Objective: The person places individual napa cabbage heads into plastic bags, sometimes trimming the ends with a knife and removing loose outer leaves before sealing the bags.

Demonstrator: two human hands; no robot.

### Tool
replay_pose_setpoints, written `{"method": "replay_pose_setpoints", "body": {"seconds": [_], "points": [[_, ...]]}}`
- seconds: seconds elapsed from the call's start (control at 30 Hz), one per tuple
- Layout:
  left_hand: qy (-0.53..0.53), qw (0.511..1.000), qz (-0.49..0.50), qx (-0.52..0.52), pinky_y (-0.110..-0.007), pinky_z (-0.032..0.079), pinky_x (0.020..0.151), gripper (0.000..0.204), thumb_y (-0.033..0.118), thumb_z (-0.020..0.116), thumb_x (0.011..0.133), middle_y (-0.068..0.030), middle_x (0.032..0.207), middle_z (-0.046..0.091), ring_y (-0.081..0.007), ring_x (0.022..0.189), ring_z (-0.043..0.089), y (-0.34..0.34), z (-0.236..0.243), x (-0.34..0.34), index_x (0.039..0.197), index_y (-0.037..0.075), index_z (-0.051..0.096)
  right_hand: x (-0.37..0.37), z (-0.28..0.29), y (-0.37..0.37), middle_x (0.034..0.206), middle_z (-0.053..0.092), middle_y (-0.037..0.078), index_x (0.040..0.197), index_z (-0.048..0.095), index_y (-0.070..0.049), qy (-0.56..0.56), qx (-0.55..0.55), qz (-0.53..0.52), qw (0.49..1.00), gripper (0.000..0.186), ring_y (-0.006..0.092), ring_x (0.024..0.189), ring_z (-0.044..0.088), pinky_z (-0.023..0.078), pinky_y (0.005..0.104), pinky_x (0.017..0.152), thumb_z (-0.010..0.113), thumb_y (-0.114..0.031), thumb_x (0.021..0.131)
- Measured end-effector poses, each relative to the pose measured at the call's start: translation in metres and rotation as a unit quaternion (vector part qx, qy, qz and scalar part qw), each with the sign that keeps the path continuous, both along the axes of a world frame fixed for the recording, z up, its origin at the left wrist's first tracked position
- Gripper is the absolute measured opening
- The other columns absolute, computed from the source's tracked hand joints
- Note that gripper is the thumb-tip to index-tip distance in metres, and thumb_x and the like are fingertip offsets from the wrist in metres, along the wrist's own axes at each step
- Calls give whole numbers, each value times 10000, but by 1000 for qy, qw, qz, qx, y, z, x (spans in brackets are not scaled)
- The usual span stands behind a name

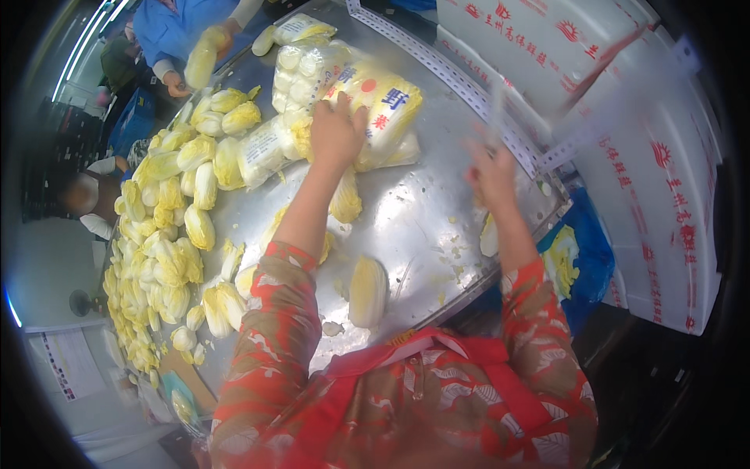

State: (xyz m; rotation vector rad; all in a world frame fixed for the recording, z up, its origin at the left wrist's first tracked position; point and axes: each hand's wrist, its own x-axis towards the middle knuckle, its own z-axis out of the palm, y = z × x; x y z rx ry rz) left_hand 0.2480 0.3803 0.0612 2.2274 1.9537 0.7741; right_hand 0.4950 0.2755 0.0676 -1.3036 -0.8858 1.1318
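Observation:
My left hand (337, 133) grips the near side of a printed plastic bag of cabbage (387, 117), which lies among other bagged cabbages (301, 74) on the steel table (406, 227). My right hand (492, 172) is raised near the table's right edge, its fingers curled around something pale and upright that motion smears too much to make out. Below my left hand lies a loose cabbage (367, 291) with pale yellow leaves, and another (344, 199) sits just under the bags. A large pile of peeled cabbages (160, 266) covers the table's left part.
A person in blue (160, 27) holds a cabbage across the table; another person (98, 203) is at the far left. A perforated metal strip (437, 70) edges the table. White printed boxes (656, 203) are stacked on the right, beside a blue-lined container (586, 266) with leaves.

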Motion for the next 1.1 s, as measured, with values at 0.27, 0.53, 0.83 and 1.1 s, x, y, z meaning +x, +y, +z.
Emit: {"method": "replay_pose_setpoints", "body": {"seconds": [0.27, 0.53, 0.83, 1.1], "points": [[-2, 995, 43, 84, -567, 186, 1068, 656, 413, 478, 893, -347, 1423, 220, -503, 1327, 199, -10, -25, 37, 1375, -13, 353, -60, -3, 99, 662, 560, 15, 971, 536, -43, 42, -34, 2, 999, 411, 49, 437, 441, 328, 203, 356, 792, -210, 697], [-128, 988, 19, 81, -403, 421, 927, 468, 339, 556, 882, -233, 1248, 524, -341, 1111, 534, 5, 24, 18, 1193, -11, 551, -5, -18, 159, 646, 534, -7, 1160, 516, -17, 44, -89, 180, 979, 551, 40, 454, 427, 331, 190, 378, 780, -126, 688], [-452, 830, -75, -317, -308, 460, 850, 637, 440, 696, 763, -117, 1059, 628, -178, 961, 588, 57, 26, -31, 1175, -27, 567, 2, -14, 121, 719, 552, -8, 1230, 532, -51, 55, 16, 170, 984, 580, 41, 480, 436, 360, 189, 403, 760, -131, 703], [-596, 779, -75, -178, -314, 483, 798, 541, 245, 728, 767, -86, 1041, 600, -161, 915, 584, -48, 32, -27, 1199, 11, 503, -24, 48, 63, 673, 531, -19, 1158, 581, -47, -108, 88, 118, 983, 445, 59, 510, 455, 375, 222, 486, 708, -201, 761]]}}
